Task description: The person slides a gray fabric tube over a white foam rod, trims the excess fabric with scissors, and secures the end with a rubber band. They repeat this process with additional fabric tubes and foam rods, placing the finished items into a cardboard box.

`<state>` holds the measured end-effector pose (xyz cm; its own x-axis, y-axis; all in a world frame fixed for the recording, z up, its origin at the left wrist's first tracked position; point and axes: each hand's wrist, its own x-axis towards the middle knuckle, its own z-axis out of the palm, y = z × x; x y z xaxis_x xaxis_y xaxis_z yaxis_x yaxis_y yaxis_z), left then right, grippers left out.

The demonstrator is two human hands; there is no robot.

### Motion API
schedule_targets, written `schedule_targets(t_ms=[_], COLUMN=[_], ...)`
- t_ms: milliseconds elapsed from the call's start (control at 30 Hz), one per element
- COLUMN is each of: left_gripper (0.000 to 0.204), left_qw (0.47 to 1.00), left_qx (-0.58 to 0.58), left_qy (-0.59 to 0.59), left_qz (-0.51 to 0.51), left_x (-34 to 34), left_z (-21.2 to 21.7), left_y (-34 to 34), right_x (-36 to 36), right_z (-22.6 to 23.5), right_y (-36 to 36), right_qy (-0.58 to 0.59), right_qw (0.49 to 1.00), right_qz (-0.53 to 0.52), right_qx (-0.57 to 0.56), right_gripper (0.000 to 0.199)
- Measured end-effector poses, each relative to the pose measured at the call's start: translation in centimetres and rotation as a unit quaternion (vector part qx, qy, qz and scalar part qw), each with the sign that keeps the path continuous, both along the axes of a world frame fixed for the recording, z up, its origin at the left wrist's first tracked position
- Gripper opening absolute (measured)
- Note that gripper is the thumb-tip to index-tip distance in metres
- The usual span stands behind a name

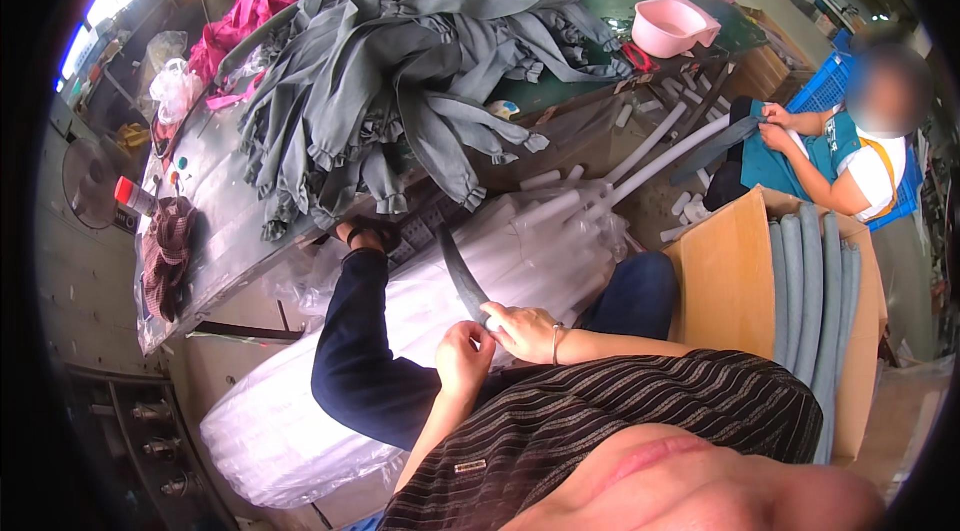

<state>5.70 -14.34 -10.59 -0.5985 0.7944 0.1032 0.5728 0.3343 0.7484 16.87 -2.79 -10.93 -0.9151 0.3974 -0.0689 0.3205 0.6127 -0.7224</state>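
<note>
presently: left hand (462, 356) and right hand (522, 329), both pinched on one end of a grey sleeve (462, 276) held over the lap, just above a bag of white tubes (400, 351). step, as judged: working the sleeve's mouth at the fingertips; the next move likely calls for a steady two-handed grip. edges: counter (225, 221) rim close ahead, heaped with grey sleeves (400, 71); carton (730, 281) of covered tubes at right. open room: little, mostly over the knees.
</note>
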Motion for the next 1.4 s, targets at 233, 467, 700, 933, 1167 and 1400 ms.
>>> schedule_targets(t_ms=[233, 467, 700, 933, 1167, 1400], left_gripper=[0.011, 0.013, 0.010, 0.009, 0.010, 0.011], left_qw=[0.991, 0.996, 0.994, 0.987, 0.978, 0.971], left_qx=[-0.055, -0.052, 0.043, 0.115, 0.071, 0.087], left_qy=[0.106, -0.029, -0.093, -0.071, -0.191, -0.214], left_qz=[-0.053, -0.063, -0.038, -0.092, -0.051, -0.055], left_x=[1.2, 0.6, 2.0, 3.1, 3.6, 3.2], left_z=[1.0, 0.8, -0.1, 0.2, -0.7, -1.0], left_y=[-0.8, -0.2, 0.4, 0.5, 0.6, 0.5], right_x=[1.7, 1.8, 2.7, 3.3, 2.2, 2.0], right_z=[-0.1, -0.6, -0.6, -1.6, -1.0, 1.2], right_y=[0.5, 0.5, 0.3, -0.3, 0.0, 0.6], right_qy=[0.042, 0.050, 0.048, 0.076, 0.037, 0.132], right_qw=[0.996, 0.906, 0.876, 0.940, 0.982, 0.982], right_qz=[0.043, -0.044, -0.115, -0.111, -0.122, -0.070], right_qx=[-0.061, -0.417, -0.467, -0.315, -0.138, 0.116], right_gripper=[0.051, 0.039, 0.031, 0.026, 0.017, 0.026])
